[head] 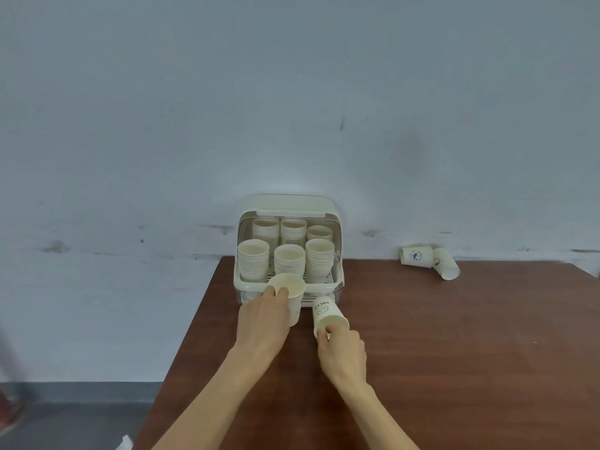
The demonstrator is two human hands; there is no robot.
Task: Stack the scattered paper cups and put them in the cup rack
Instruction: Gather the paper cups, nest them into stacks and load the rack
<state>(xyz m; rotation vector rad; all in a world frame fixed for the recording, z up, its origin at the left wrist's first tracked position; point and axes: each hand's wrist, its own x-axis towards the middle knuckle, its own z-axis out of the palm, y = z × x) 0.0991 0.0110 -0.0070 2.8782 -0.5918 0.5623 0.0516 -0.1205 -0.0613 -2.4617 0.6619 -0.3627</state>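
A cream cup rack (337,280) with its lid raised stands at the table's back left corner, holding several stacks of paper cups (319,259). Just in front of it my left hand (264,323) grips an upright paper cup (292,289) by its rim and side. My right hand (342,352) pinches the rim of a second paper cup (326,315), which lies tipped with its mouth toward me and shows a smiley print. Two more printed cups (417,255) (445,263) lie on their sides at the back of the table, well to the right.
The brown wooden table (454,352) has its left edge running diagonally below the rack, with grey floor beyond it. A pale wall stands right behind the rack. Something white pokes in at the bottom left edge (125,443).
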